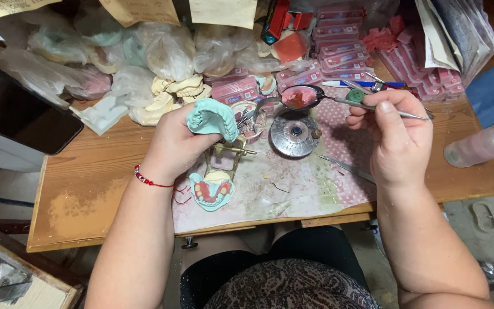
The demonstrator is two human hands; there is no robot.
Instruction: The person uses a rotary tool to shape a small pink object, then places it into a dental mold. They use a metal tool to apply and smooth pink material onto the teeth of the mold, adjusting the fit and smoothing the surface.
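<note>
Left hand (172, 143) grips green dental cast (211, 118). Right hand (395, 134) holds metal spoon (310, 98), pink wax, probably, in bowl, above round burner (295, 134) on wooden tabletop (87, 189).

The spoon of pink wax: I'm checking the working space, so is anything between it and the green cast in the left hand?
Nothing visible blocks it. The spoon in the right hand sits right of the green cast in the left hand; open air between.

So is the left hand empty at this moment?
No: the left hand grips a mint-green dental cast, raised above the wooden table.
</note>
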